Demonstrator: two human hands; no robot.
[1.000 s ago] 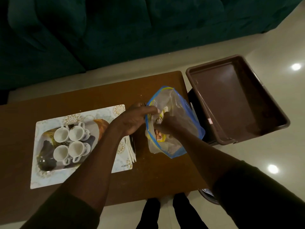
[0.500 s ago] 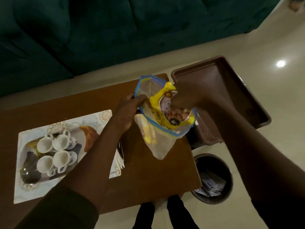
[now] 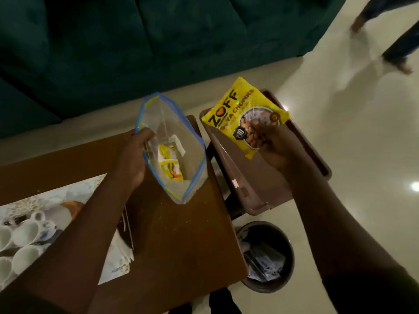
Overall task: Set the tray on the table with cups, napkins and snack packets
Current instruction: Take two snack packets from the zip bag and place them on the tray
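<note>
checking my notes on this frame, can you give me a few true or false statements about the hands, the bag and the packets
1. The right hand holds a yellow snack packet clear of the zip bag. True.
2. The left hand grips the bag's open rim. True.
3. The zip bag is empty. False: another yellow packet lies inside.
4. The white cups stand in the brown bin. False: they sit on the printed tray on the table.
5. The round dustbin sits on the table. False: it is on the floor.
</note>
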